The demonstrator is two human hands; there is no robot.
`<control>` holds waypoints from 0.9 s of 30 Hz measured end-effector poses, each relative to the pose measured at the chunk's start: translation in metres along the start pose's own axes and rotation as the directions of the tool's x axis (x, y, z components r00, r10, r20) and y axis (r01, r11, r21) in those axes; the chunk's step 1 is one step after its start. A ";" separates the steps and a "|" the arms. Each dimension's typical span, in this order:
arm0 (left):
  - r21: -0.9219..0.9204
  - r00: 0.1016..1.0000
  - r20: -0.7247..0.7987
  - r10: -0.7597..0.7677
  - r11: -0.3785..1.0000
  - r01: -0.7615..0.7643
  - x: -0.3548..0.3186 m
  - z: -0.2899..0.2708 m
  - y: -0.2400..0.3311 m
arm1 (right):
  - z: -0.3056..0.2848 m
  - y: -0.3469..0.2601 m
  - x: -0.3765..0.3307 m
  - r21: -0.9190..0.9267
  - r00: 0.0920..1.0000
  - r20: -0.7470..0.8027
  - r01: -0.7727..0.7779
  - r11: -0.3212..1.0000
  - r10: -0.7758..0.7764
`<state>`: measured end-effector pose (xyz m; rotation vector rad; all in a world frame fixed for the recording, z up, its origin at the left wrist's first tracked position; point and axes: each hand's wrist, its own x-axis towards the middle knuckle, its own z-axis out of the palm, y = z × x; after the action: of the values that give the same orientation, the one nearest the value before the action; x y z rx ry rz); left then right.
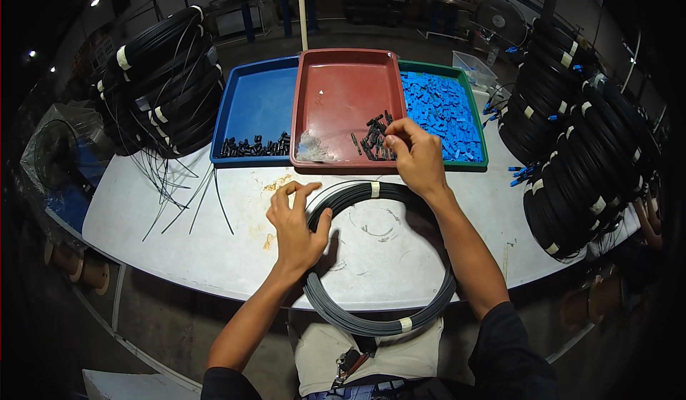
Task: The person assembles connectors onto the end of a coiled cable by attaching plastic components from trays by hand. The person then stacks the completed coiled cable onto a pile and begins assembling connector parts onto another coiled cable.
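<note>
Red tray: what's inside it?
The red tray holds small black parts at its near right and a pale clump at its near left. The right hand covers part of its right side, so anything directly beneath is hidden.

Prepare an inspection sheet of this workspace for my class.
Surface: white table, brownish stains, dark scuffs.
Work items: taped dark coil; black parts in red tray and blue tray; blue parts in green tray.
Clutter: pale scraps in red tray.
Hands: left hand open at coil's left side; right hand pinched over red tray, contents unclear.
Cables: black coils stacked left and right; loose ends on table at left.
Surroundings: dim; fan beyond.
</note>
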<state>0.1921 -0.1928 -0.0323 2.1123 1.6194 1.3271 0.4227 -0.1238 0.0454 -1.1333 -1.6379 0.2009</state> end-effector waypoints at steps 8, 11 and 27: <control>0.095 0.936 -0.094 0.340 0.939 -0.331 0.047 -0.020 0.006 | -0.004 0.019 0.005 0.184 0.971 0.210 -0.157 0.970 0.117; 0.341 0.874 -0.152 0.462 0.855 -0.392 0.068 -0.022 0.000 | -0.005 0.031 0.011 0.263 0.919 0.381 -0.212 0.941 0.101; -0.216 0.952 0.265 0.156 0.971 -0.099 0.058 -0.006 -0.047 | -0.086 0.100 -0.030 -0.386 0.675 0.594 -0.237 0.892 0.437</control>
<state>0.1561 -0.1274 -0.0256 2.1928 1.2036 1.1085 0.5484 -0.1272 -0.0026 -1.7280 -2.1114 0.7176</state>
